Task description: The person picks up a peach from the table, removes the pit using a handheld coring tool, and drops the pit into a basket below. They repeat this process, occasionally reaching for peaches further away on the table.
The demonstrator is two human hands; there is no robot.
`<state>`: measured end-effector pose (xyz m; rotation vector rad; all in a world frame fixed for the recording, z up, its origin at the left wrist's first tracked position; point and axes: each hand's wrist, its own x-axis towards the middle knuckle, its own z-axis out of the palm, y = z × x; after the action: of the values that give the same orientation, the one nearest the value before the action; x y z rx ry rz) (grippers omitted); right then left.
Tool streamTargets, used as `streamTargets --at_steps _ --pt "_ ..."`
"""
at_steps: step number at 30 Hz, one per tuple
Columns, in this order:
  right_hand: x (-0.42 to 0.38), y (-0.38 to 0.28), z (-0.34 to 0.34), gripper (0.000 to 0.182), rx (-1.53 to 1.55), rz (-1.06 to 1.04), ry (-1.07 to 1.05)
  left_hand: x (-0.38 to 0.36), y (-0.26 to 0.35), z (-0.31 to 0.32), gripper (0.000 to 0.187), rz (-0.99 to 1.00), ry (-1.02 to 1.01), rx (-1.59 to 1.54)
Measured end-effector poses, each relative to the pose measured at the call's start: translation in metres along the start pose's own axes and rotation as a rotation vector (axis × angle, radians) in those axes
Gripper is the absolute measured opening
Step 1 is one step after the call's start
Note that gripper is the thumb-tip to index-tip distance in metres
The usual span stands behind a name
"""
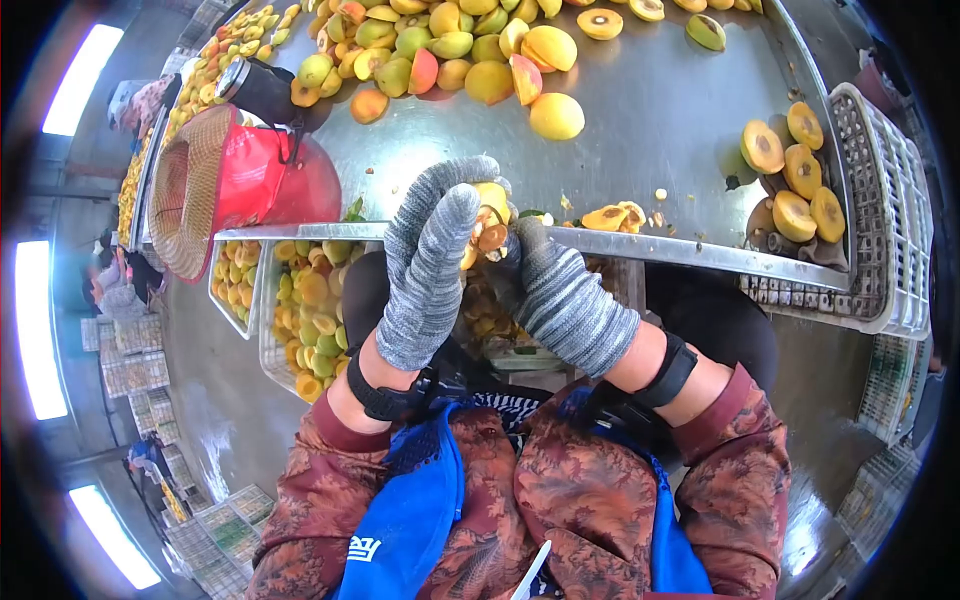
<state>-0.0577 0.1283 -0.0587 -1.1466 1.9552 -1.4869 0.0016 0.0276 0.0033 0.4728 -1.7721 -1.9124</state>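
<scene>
My left hand [425,245], in a grey knitted glove, is closed around a yellow peach half [490,200] just above the near edge of the metal table. The brown pit [492,238] shows in its cut face. My right hand [570,295], gloved the same way, presses against the peach's right side with its fingers closed. Whatever those fingers hold is hidden, and the fingertips look dark. Right of my hands, cut peach pieces [612,217] and scraps lie along the table edge.
Many peaches [425,50] pile up at the back of the metal table [640,130]. Peach halves [795,190] lie at the right, beside a white crate [890,200]. A straw hat [190,195] and red cloth [250,170] are at left. Below stands a crate of peaches [310,310].
</scene>
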Motion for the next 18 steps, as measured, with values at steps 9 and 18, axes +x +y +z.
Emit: streamTargets --at_steps 9,18 --pt "0.004 0.004 0.008 0.029 -0.031 0.045 -0.077 -0.002 -0.010 -0.011 0.037 0.053 0.043 0.257" --pt "0.010 0.002 -0.006 0.030 -0.294 0.064 -0.063 0.008 -0.002 -0.016 0.047 -0.163 -0.051 0.005"
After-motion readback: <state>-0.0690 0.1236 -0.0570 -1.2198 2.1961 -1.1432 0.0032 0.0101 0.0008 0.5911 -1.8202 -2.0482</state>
